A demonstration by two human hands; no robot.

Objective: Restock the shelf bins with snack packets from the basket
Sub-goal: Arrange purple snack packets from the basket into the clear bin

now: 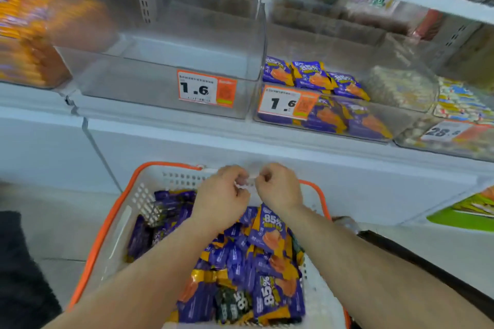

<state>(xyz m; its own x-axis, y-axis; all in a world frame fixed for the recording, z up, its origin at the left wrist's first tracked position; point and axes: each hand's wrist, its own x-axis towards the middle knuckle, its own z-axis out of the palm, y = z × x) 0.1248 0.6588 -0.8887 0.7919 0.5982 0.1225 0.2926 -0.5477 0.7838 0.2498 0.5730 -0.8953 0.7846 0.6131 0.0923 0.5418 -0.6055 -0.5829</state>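
Basket long axis toward shelf, hands apparently pinching something.

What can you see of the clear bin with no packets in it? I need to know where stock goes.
The empty clear bin looks like transparent plastic, box-shaped and open-topped, and stands upright on the white shelf. An orange and white price tag reading 1.6 is on its front wall. To its right stands a bin of purple snack packets. Neither hand touches it.
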